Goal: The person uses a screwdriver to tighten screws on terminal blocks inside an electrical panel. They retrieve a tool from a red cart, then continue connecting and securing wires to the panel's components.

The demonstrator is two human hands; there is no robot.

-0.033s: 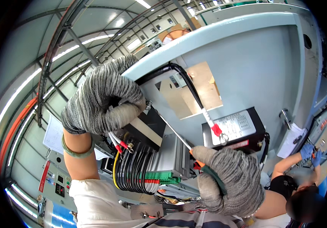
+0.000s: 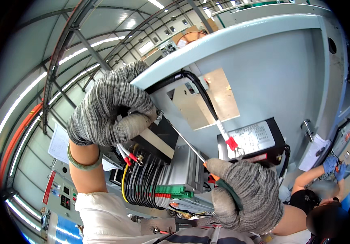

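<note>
Grey knitted work gloves cover both hands. My right hand [image 2: 250, 197] is closed round the green and orange handle of a screwdriver [image 2: 186, 140], whose long thin shaft slants up to the left. Its tip meets a small metal fastener [image 2: 159, 115] that the fingertips of my left hand [image 2: 111, 107] pinch beside the pale blue-grey metal panel [image 2: 278, 69]. Below the left fingers is a black block with a pale strip [image 2: 155, 143]. Two red-sleeved cable lugs [image 2: 133, 157] hang just under that hand, and the fastener's exact kind is too small to tell.
A black cable with a red-sleeved ring lug [image 2: 231, 143] hangs across the panel's cut-out. A black box with a white label [image 2: 254, 140] sits on the right. Bundled black wires [image 2: 142, 185] run to a green terminal strip [image 2: 179, 191]. A co-worker's blue-gloved hands [image 2: 333, 167] are at far right.
The whole view has shifted very slightly. Both hands keep their grips, and the screwdriver stays in line with the fastener.
</note>
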